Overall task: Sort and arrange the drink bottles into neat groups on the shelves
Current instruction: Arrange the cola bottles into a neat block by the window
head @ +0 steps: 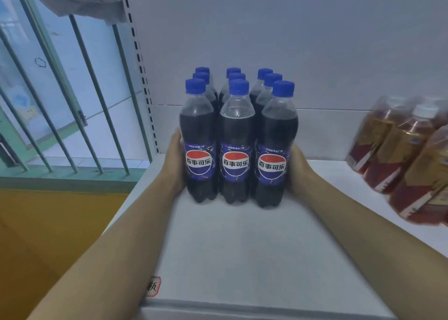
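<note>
A block of cola bottles (238, 135), blue-capped, three columns wide and several deep, stands upright on the white shelf (242, 247), set back from its front edge. The block is bracketed by both hands: the left hand (175, 162) is laid flat against the left column, the right hand (299, 169) against the right column. Fingers are hidden behind the bottles, so the state of each grip cannot be told.

Step in hand, as judged: the cola group is being squared up or slid as one block. The next move is judged to call for even pressure from both sides, applied low, so that no bottle tips.

Tea bottles (407, 154), amber with white caps, are grouped well apart at the right. A grey back panel (291, 40) closes the shelf. Window bars (80, 96) and a yellow floor (55, 222) are seen at left.
</note>
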`<state>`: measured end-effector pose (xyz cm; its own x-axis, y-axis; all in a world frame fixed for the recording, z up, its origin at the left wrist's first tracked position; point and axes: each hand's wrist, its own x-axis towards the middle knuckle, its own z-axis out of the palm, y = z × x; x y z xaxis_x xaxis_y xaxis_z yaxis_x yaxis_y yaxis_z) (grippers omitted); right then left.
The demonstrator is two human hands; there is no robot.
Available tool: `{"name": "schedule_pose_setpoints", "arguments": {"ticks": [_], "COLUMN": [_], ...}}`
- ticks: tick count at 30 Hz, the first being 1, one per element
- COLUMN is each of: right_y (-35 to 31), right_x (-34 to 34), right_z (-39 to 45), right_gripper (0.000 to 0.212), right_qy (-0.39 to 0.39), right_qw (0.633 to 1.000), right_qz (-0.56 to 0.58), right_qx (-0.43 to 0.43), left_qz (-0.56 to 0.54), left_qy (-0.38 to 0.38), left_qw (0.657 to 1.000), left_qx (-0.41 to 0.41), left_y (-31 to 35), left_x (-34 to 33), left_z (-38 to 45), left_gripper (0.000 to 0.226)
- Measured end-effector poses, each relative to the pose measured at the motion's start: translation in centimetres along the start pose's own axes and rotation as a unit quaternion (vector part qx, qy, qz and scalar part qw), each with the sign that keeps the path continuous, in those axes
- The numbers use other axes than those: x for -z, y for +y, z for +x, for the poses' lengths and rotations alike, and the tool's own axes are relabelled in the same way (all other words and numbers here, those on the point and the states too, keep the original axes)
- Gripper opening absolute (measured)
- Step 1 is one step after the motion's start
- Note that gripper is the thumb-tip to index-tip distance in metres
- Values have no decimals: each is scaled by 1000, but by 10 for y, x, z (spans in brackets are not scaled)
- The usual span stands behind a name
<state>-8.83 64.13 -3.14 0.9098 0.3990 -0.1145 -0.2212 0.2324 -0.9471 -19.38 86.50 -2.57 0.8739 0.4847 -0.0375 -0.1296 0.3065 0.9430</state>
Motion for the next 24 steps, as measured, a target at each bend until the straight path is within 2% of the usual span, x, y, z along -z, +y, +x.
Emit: {"name": "schedule_pose_setpoints", "arguments": {"ticks": [5,8,12,17,21,24], "right_y": [3,4,6,8,8,7], "right_x": [-6,-10,-12,-10,-10,-8], "right_z": [-1,-1,2,1,5,3], "right_gripper": [68,53,53,54,71,74], "right_qy": [2,28,54,45,25,-5], "right_qw": [999,999,998,998,998,999], "right_qz": [44,38,28,46,53,49], "right_qx": [6,7,2,0,5,4], "left_qz": [38,47,49,57,52,78], "left_qy": [-13,-20,-41,-34,-16,7], "left_qw": [999,998,998,997,998,996], "left_qx": [-12,-26,-26,-31,-36,-33], "left_y": [-3,-6,-3,-1,1,3], "left_x": [2,1,-3,-5,-10,-12], "left_z": [3,3,-1,-5,-10,-12], "left_gripper": [62,67,72,74,79,69]}}
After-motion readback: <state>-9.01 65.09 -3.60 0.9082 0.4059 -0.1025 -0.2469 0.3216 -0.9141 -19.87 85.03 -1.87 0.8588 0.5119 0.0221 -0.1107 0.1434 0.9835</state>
